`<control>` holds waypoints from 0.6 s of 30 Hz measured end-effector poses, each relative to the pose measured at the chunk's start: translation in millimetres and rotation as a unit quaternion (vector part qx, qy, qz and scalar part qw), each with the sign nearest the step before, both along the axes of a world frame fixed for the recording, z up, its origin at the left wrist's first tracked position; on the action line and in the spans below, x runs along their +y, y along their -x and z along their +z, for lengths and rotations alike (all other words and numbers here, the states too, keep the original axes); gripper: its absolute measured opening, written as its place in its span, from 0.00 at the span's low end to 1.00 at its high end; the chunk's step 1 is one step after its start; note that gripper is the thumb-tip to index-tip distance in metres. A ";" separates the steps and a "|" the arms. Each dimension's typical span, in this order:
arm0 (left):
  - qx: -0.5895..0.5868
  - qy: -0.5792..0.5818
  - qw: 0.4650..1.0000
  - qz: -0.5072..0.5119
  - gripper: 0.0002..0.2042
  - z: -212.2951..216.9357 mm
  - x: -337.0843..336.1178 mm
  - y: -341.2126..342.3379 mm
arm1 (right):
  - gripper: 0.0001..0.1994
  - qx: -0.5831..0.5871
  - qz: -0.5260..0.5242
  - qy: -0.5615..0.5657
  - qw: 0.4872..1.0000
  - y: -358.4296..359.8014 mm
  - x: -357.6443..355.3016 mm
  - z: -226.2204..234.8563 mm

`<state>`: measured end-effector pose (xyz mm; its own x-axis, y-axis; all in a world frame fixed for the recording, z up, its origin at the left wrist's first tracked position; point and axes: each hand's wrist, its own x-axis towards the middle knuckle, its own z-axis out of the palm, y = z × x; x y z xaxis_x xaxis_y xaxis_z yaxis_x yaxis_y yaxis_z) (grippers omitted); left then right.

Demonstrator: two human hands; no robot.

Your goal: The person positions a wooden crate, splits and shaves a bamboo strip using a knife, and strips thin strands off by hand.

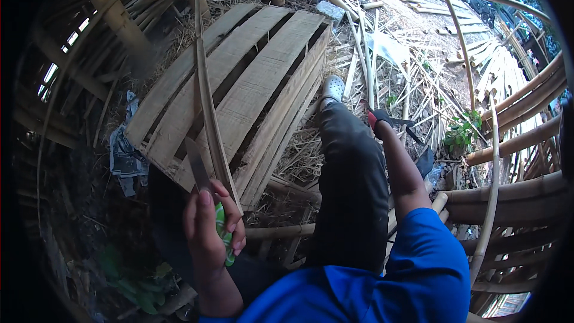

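Observation:
My left hand [212,224] is closed around the green patterned handle of a knife [196,164], whose blade points up and away over the slatted wooden crate [263,93]. A long split bamboo strip [209,101] lies slantwise across the crate, its near end beside the fingers of my left hand; whether they touch it I cannot tell. Beyond my right knee, my right hand [380,122] is low near the ground, with something dark and a red patch about it. Its fingers cannot be made out.
Bamboo offcuts and shavings [418,84] litter the ground. Thick bamboo poles [508,197] line the right side, and upright posts [110,6] stand at the far left. Crumpled newspaper [127,155] lies against the crate's left side. A green plant [460,134] grows at the right.

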<state>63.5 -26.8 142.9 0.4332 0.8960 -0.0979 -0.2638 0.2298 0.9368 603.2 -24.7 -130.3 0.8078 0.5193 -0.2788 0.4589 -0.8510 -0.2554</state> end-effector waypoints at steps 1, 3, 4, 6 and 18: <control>0.012 -0.019 1.000 -0.006 0.17 -0.3 0.9 1.9 | 0.31 0.010 -0.027 -0.020 0.999 14.9 12.5 13.7; 0.002 -0.029 0.999 0.045 0.17 0.1 2.6 -9.7 | 0.32 0.013 -0.064 -0.123 0.990 41.4 32.3 68.6; -0.021 -0.042 0.996 0.077 0.17 -0.3 6.4 -15.1 | 0.29 0.062 -0.016 -0.226 0.972 53.1 42.8 108.2; -0.061 -0.080 0.990 0.100 0.16 -7.0 15.7 -8.0 | 0.20 0.173 0.106 -0.441 0.874 147.9 67.7 205.5; -0.036 -0.242 0.936 0.251 0.14 -13.1 31.7 31.5 | 0.17 0.330 0.696 -0.132 0.624 388.9 51.0 318.9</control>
